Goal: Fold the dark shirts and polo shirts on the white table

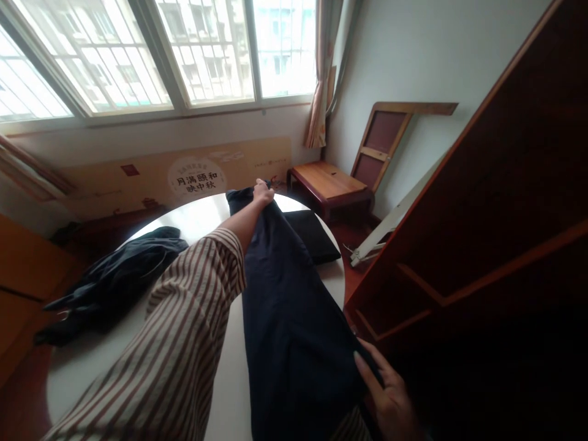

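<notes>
A pair of navy trousers (289, 300) lies lengthwise over the round white table (197, 214), its narrow end far off and its wide end close to me. My left hand (263, 193) reaches across to the far end and is closed on the cloth there. At the near right edge, my right hand (384, 386) pinches the trousers between thumb and fingers. A flat, black folded item (312, 236) rests on the table, partly under the right side of the trousers. The lowest part of the trousers runs out of the picture.
A crumpled heap of dark clothing (114, 275) hangs over the table's left edge. Beyond the table stands a low wooden side table (331, 179) by the curtain (316, 116). A large dark-red wooden panel (459, 269) leans in on the right. Barred windows fill the back.
</notes>
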`<state>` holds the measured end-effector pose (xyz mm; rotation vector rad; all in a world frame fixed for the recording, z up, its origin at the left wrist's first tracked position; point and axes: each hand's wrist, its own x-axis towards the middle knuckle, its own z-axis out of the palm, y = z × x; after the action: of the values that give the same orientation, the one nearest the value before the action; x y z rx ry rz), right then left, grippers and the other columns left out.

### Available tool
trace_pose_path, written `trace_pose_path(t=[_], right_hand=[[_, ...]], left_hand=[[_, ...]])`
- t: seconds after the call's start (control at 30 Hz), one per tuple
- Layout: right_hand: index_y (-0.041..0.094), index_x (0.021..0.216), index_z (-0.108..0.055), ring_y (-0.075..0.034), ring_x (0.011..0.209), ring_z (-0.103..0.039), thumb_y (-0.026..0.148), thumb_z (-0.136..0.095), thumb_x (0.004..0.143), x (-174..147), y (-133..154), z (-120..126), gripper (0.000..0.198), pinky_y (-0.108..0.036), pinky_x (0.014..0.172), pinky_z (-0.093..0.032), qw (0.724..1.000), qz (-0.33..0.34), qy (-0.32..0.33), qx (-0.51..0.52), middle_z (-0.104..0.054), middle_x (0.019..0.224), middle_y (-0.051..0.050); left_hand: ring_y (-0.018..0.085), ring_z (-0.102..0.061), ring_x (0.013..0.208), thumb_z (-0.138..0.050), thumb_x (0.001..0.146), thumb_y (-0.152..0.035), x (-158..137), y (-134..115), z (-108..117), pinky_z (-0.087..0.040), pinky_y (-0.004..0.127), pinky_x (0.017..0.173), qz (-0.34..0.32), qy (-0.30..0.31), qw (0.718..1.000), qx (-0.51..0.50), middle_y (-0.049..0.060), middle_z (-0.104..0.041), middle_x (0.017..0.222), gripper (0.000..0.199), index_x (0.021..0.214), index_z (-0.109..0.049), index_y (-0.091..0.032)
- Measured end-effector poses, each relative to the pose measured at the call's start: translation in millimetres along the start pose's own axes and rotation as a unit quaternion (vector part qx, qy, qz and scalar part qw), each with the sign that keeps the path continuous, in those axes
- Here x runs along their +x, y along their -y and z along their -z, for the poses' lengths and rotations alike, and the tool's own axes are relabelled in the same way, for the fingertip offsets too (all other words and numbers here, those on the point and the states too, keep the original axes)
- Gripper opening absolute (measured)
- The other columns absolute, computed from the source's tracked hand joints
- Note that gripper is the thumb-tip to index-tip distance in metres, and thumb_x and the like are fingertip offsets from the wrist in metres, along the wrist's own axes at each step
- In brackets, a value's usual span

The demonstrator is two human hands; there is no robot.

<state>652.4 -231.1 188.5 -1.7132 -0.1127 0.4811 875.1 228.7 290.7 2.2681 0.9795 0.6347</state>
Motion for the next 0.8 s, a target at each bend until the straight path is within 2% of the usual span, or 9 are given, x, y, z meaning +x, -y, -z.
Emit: trace_pose_path(t=[0.07,0.13,0.2,0.3,0.4,0.5,0.57,0.7,0.8], right_hand=[[0.017,0.115,-0.067,-0.031,0.108,-0.066,0.065,-0.068,0.073,10,-8,3,0.064,-0.038,0.093,-0.054,1.000,-0.002,-0.009,0.019,-0.072,0.113,-0.013],[0.017,0.109,-0.067,-0.030,0.101,-0.068,0.064,-0.068,0.074,20,-17,5,0.058,-0.038,0.088,-0.056,1.000,0.000,-0.011,0.022,-0.072,0.106,-0.012],[0.018,0.103,-0.064,-0.030,0.101,-0.067,0.062,-0.071,0.072,30,-26,7,0.054,-0.038,0.087,-0.056,0.999,0.014,-0.028,0.018,-0.070,0.106,-0.011],[0.021,0.111,-0.058,-0.029,0.115,-0.061,0.058,-0.079,0.066,41,-32,9,0.062,-0.037,0.095,-0.052,0.998,0.027,-0.036,0.040,-0.064,0.122,-0.012],[0.021,0.123,-0.055,-0.028,0.116,-0.062,0.057,-0.076,0.071,45,-26,8,0.066,-0.037,0.095,-0.052,0.993,-0.029,0.077,0.081,-0.065,0.123,-0.013],[0.018,0.121,-0.062,-0.029,0.111,-0.066,0.057,-0.070,0.078,42,-16,6,0.058,-0.039,0.096,-0.052,0.979,-0.071,0.163,0.096,-0.070,0.116,-0.013],[0.017,0.118,-0.065,-0.029,0.112,-0.065,0.057,-0.071,0.077,39,-11,5,0.058,-0.039,0.100,-0.050,0.981,-0.074,0.155,0.086,-0.071,0.117,-0.012],[0.019,0.121,-0.063,-0.029,0.117,-0.062,0.060,-0.073,0.073,38,-6,6,0.064,-0.035,0.096,-0.053,0.994,-0.063,0.081,0.027,-0.067,0.125,-0.012],[0.022,0.120,-0.062,-0.028,0.112,-0.065,0.060,-0.072,0.074,40,3,2,0.060,-0.032,0.091,-0.056,0.994,-0.035,0.098,-0.024,-0.068,0.123,-0.011]], left_hand=[[0.027,-0.062,0.110,-0.068,0.085,-0.025,-7,-3,-14,-0.043,0.032,0.094,-0.002,0.023,1.000,-0.008,0.024,-0.062,0.118,0.047,0.122,-0.049,-0.004],[0.024,-0.063,0.105,-0.066,0.088,-0.032,-11,-2,-18,-0.044,0.029,0.091,-0.009,0.041,0.999,-0.012,0.020,-0.065,0.113,0.041,0.117,-0.054,-0.006],[0.022,-0.063,0.105,-0.059,0.093,-0.034,-13,7,-12,-0.044,0.028,0.092,-0.011,0.036,0.999,-0.008,0.017,-0.066,0.112,0.031,0.112,-0.057,-0.010],[0.027,-0.054,0.122,-0.051,0.095,-0.030,-14,34,14,-0.040,0.035,0.100,0.027,-0.021,0.999,0.026,0.022,-0.058,0.128,0.031,0.119,-0.054,-0.011],[0.039,-0.042,0.133,-0.059,0.089,-0.034,-15,69,39,-0.039,0.047,0.102,0.106,-0.068,0.990,0.068,0.033,-0.045,0.138,0.050,0.127,-0.048,-0.004],[0.042,-0.052,0.125,-0.069,0.081,-0.045,-16,99,45,-0.046,0.046,0.094,0.148,-0.052,0.984,0.086,0.034,-0.055,0.127,0.062,0.122,-0.054,-0.001],[0.041,-0.059,0.118,-0.074,0.076,-0.046,-14,112,41,-0.050,0.042,0.089,0.152,-0.031,0.984,0.091,0.030,-0.063,0.118,0.058,0.115,-0.061,-0.004],[0.038,-0.062,0.114,-0.076,0.073,-0.030,-4,127,36,-0.051,0.039,0.087,0.143,-0.021,0.984,0.104,0.026,-0.066,0.115,0.044,0.111,-0.065,-0.008],[0.035,-0.062,0.115,-0.070,0.079,-0.028,8,137,48,-0.051,0.036,0.089,0.136,-0.025,0.984,0.112,0.025,-0.066,0.117,0.039,0.112,-0.065,-0.007]])
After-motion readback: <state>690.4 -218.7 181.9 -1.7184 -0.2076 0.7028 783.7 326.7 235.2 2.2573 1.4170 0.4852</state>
